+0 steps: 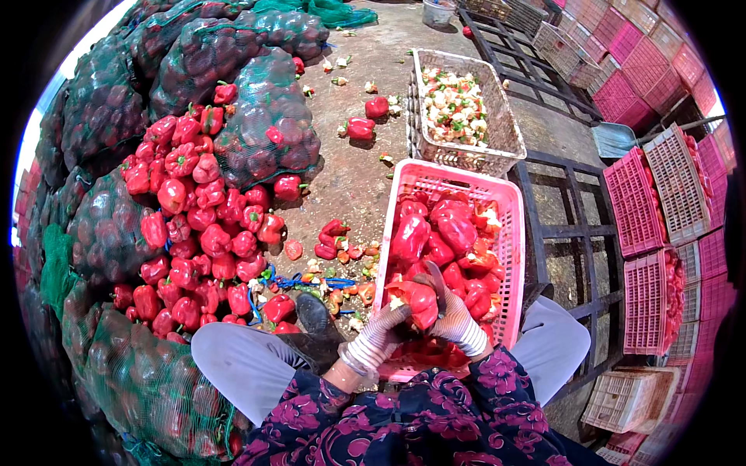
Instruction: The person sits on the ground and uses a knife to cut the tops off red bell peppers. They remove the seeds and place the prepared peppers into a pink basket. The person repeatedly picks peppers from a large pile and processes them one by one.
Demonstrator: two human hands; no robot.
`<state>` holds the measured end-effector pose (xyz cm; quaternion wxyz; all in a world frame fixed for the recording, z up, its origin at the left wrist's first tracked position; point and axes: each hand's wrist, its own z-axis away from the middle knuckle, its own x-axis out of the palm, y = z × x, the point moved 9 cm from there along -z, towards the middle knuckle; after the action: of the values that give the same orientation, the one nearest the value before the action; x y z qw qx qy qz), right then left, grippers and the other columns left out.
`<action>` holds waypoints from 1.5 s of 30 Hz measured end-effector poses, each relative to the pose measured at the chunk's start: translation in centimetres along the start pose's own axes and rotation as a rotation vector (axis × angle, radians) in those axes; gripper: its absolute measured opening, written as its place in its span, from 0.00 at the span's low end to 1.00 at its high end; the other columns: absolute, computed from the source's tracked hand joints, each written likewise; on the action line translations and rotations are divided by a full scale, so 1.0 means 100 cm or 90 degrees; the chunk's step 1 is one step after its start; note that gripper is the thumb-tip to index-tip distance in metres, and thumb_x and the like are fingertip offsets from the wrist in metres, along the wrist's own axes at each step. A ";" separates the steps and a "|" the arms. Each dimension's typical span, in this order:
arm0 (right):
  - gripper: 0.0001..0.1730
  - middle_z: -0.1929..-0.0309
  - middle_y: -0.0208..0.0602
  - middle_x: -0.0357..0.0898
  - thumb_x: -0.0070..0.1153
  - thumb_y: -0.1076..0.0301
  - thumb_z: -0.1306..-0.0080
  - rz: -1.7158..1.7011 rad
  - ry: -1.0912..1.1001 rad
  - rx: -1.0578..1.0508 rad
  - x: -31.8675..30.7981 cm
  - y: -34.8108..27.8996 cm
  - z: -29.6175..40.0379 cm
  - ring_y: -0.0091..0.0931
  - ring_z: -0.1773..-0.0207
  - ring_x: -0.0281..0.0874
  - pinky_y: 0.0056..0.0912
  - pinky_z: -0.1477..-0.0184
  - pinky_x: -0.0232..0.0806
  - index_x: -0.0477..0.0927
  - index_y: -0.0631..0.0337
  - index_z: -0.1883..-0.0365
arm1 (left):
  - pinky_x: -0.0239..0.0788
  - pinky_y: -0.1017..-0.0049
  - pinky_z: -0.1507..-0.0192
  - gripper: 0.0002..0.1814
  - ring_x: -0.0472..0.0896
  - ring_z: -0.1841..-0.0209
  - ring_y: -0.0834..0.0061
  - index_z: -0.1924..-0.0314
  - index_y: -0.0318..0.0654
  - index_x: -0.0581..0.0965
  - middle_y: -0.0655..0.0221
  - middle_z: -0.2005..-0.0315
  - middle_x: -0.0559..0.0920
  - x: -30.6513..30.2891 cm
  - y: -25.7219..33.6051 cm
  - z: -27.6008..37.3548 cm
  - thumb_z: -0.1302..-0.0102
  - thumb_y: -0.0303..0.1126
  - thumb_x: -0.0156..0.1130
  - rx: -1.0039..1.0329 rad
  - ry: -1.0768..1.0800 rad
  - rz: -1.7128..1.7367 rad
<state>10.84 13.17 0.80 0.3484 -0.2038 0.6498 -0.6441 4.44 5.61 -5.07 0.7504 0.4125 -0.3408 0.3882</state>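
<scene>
A cut red bell pepper (421, 304) is held between my hands above a pink plastic crate (513, 250). My left hand (377, 333), in a soiled glove with a white banded cuff, grips its lower left side. Gloved the same way, my right hand (464, 324) is at the pepper's right side. A narrow dark blade, apparently a knife (437, 284), rises from the right hand against the pepper; its handle is hidden. Pale core shows at the pepper's left end. Below and beyond, red peppers (454, 227) fill much of the crate, some cut open.
Whole red peppers (201, 218) lie heaped on my left among green mesh sacks (268, 110). Beyond the pink crate, a whitish crate (513, 145) holds pepper cores (454, 108). Black metal racks (574, 230), stacked crates (644, 303) and a shovel (615, 140) stand right. Blue twine (303, 282) and scraps litter the floor.
</scene>
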 end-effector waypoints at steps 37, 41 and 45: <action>0.35 0.54 0.48 0.76 0.63 0.63 0.50 0.196 0.104 -0.093 0.052 -0.027 -0.020 0.38 0.52 0.77 0.34 0.49 0.70 0.67 0.65 0.45 | 0.72 0.82 0.58 0.22 0.78 0.61 0.80 0.48 0.34 0.71 0.71 0.61 0.80 -0.047 0.072 0.030 0.40 0.33 0.65 0.184 0.204 -0.242; 0.34 0.56 0.48 0.76 0.63 0.63 0.49 0.078 0.153 -0.025 0.052 -0.021 -0.017 0.38 0.53 0.78 0.33 0.50 0.70 0.67 0.65 0.45 | 0.72 0.82 0.59 0.20 0.79 0.60 0.80 0.50 0.34 0.72 0.71 0.60 0.80 -0.045 0.076 0.033 0.40 0.31 0.65 0.234 0.206 -0.236; 0.27 0.60 0.32 0.76 0.60 0.67 0.43 -0.216 0.149 0.079 0.046 0.018 -0.020 0.21 0.60 0.75 0.25 0.58 0.71 0.68 0.63 0.46 | 0.73 0.76 0.54 0.22 0.80 0.59 0.75 0.46 0.31 0.71 0.65 0.56 0.80 -0.052 0.072 0.031 0.36 0.35 0.59 0.243 0.130 -0.192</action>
<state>6.63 11.44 -1.94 0.1690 -0.2124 0.6011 -0.7517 -4.80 3.92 -5.49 0.7386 0.5515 -0.1187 0.3691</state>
